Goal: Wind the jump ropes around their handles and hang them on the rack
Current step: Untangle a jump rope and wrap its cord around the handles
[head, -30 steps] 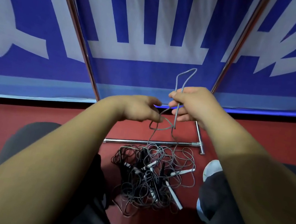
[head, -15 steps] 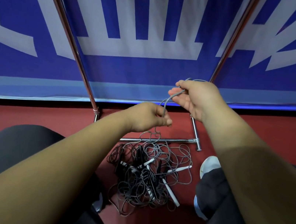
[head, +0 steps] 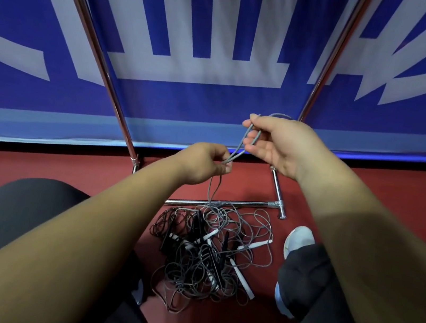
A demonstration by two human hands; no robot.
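Chrome tubing of the rack [head: 116, 102] slants up at the left in front of a blue and white banner [head: 188, 96], and its low crossbar [head: 251, 204] lies on the red floor [head: 38, 161]. Just right of that upright the left hand [head: 201, 163] is raised, its fingers [head: 222, 163] curled and pinching two strands of a grey jump rope [head: 239, 148] together. From that pinch the strands drop down into a tangled pile of ropes [head: 205, 255], grey and black cords mixed with white and black handles [head: 240, 279], lying on the floor against the crossbar. Upward, the same strands run to the right hand [head: 278, 144], held a little higher. Its thumb and fingers [head: 253, 148] grip the rope, and a loop arches over the top of the hand. Lower down, a white shoe [head: 298, 242] rests just beside the pile.
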